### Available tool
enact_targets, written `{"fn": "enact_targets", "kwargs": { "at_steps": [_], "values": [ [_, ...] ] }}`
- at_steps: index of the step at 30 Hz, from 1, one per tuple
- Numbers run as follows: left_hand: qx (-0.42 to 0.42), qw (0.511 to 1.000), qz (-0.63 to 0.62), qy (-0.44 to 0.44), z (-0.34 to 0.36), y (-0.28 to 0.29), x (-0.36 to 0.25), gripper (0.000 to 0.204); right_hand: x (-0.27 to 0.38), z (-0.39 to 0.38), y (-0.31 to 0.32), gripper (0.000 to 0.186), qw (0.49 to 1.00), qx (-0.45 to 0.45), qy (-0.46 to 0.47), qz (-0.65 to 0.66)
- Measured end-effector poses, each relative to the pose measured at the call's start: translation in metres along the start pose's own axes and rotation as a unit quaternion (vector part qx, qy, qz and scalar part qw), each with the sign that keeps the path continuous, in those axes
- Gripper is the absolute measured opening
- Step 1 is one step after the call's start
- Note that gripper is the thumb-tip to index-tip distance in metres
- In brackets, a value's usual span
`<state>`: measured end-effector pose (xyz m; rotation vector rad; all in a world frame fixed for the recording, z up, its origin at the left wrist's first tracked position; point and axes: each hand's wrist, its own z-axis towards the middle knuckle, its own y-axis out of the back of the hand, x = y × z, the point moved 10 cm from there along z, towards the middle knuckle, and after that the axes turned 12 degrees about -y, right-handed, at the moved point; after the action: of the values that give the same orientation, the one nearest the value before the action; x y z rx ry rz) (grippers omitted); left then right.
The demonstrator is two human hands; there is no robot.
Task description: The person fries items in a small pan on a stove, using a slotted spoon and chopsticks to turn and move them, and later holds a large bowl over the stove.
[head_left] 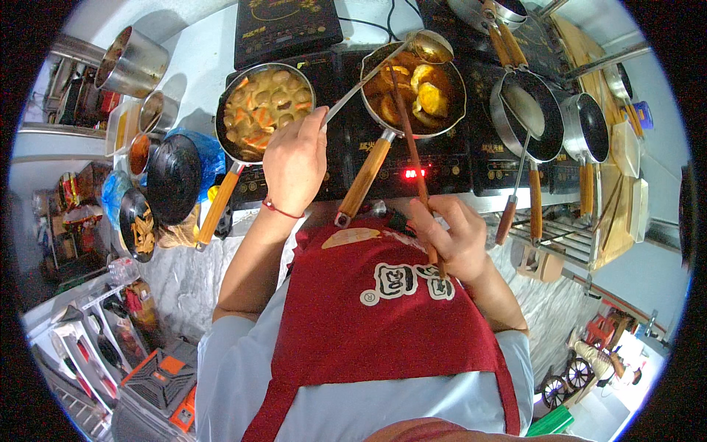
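Note:
My left hand [294, 158] is closed round the handle of a metal ladle [431, 46]; the ladle's bowl hangs at the upper right rim of the middle saucepan [462, 118]. In that pan, several yellow-orange pieces [430, 98] sit in reddish-brown broth. With my right hand [456, 239] I grip brown chopsticks [411, 140], whose far ends reach into the broth. Just left of my left hand stands another saucepan [219, 118] of yellowish stew [269, 110] with orange strips and round brownish pieces. Both pans have wooden handles pointing toward me.
Black induction cookers line the counter; a red display [415, 174] glows below the middle pan. On the right are a saucepan [549, 136] with a ladle [524, 110] in it and a smaller pan [586, 132]. Metal pots [132, 62] and dark round lids [174, 179] are at left.

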<state>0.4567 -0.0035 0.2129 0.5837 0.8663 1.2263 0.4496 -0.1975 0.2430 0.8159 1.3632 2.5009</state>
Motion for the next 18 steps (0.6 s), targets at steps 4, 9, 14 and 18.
{"fn": "enact_targets", "kwargs": {
  "at_steps": [4, 9, 14, 18],
  "values": [
    [-0.001, 1.000, 0.005, 0.000, 0.000, 0.002, 0.000, 0.021, -0.004, -0.007, 0.015, 0.036, 0.999, -0.045, -0.014, 0.021],
    [0.002, 1.000, 0.010, 0.000, 0.002, 0.002, 0.000, 0.021, -0.007, -0.007, 0.030, 0.041, 0.996, -0.083, -0.034, 0.015],
    [-0.001, 1.000, 0.007, 0.003, 0.002, 0.003, -0.001, 0.022, -0.009, -0.006, 0.037, 0.039, 0.994, -0.099, -0.046, 0.000],
    [0.001, 1.000, 0.010, 0.000, 0.004, 0.003, -0.001, 0.022, -0.009, -0.008, 0.042, 0.038, 0.992, -0.105, -0.062, 0.019]
  ]
}}
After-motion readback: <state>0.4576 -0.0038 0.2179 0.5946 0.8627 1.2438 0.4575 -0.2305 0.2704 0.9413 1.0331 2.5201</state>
